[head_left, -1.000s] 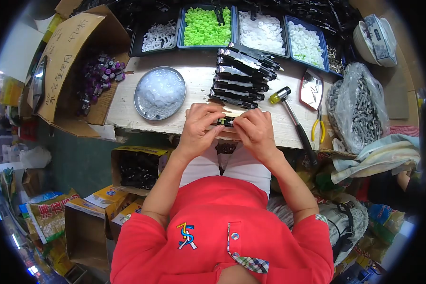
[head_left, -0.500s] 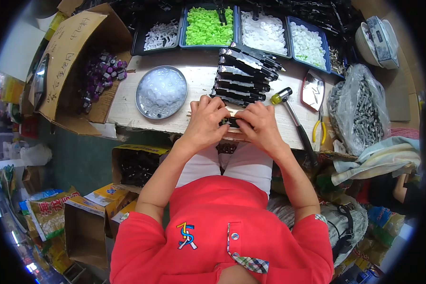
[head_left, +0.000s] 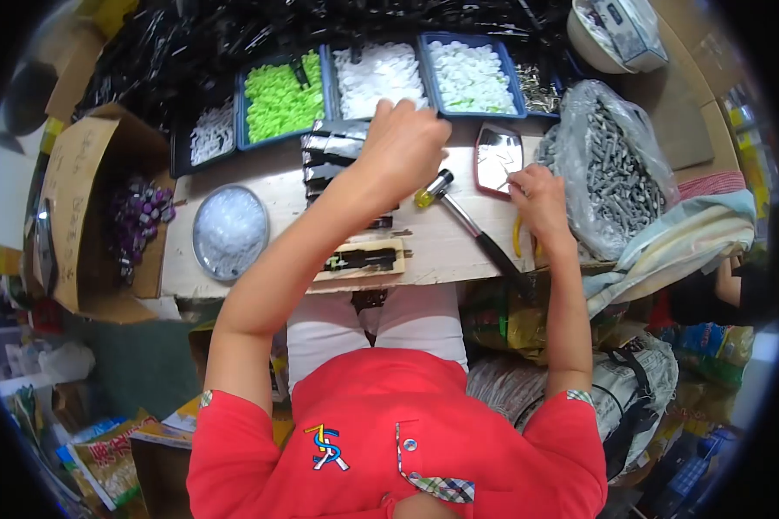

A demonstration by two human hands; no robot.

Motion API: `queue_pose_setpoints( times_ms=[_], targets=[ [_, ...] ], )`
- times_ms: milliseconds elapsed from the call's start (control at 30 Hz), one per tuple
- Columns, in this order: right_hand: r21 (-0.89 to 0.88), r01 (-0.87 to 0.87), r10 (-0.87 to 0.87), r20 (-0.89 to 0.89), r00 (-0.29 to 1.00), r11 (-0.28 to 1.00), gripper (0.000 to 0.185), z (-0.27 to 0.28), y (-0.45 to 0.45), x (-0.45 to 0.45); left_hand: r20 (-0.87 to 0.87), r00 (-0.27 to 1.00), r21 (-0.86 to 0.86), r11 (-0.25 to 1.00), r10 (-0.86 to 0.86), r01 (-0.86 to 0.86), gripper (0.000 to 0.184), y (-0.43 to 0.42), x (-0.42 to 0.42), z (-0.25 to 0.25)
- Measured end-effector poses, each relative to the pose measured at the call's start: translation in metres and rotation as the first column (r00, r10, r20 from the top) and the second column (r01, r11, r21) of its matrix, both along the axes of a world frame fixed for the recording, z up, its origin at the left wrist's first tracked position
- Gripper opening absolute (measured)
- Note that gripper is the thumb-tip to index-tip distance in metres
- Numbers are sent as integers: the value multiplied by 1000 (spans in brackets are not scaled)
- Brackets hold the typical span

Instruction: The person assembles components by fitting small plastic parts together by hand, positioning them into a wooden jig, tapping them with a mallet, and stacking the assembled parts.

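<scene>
My left hand (head_left: 402, 147) is over the near edge of the tray of white plastic pieces (head_left: 381, 82), its fingers curled; whatever they hold is hidden. My right hand (head_left: 541, 203) has its fingertips pinched together at the edge of a red-rimmed dish (head_left: 498, 156) with small thin bits in it; I cannot make out anything between them. On the table's front edge lies a wooden holder (head_left: 394, 258) with a black part (head_left: 363, 259) in it. Black assembled pieces (head_left: 320, 169) are stacked behind my left forearm, which partly covers them.
A hammer (head_left: 472, 227) lies beside yellow-handled pliers (head_left: 518, 235). Bright green pieces (head_left: 281, 99) fill another tray. At left stand a round dish of clear bits (head_left: 231, 232) and a cardboard box (head_left: 78, 208). A plastic bag of grey parts (head_left: 619, 164) sits at right.
Both hands have left the black part at the table's front edge. My left hand has moved forward to the trays, my right hand to the red-rimmed dish. The view has shifted right.
</scene>
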State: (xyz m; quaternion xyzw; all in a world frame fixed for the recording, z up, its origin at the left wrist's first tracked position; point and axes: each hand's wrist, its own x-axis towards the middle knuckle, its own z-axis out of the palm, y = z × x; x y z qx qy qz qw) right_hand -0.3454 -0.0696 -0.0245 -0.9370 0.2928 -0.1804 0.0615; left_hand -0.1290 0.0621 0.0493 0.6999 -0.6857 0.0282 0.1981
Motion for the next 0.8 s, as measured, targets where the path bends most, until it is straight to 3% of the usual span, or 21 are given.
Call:
queue_pose_setpoints(
  times_ms=[133, 267, 333, 467, 567, 800],
  targets=[
    [-69, 14, -16, -25, 1000, 998, 10, -7, -8, 11, 176, 984, 87, 995, 31, -47, 7, -98, 9, -9],
    [-64, 109, -119, -184, 976, 992, 12, -10, -18, 29, 270, 962, 122, 990, 34, -70, 11, -143, 10, -33],
    [-153, 89, -119, -198, 973, 984, 9, -20, -23, 35, 224, 975, 208, 978, -13, -35, 13, -152, 10, -41],
    [-197, 20, -66, -225, 972, 980, 8, -21, -22, 42, 180, 983, 182, 983, -37, 4, 15, -158, 12, -42],
    [-117, 37, -70, -291, 954, 992, 16, -15, -20, 44, 133, 991, 206, 978, -8, -20, 16, -157, 13, -44],
    [-187, 28, -62, -181, 982, 982, 16, -19, -18, 50, 59, 997, 213, 975, 56, -67, 18, -166, 12, -49]
  ],
)
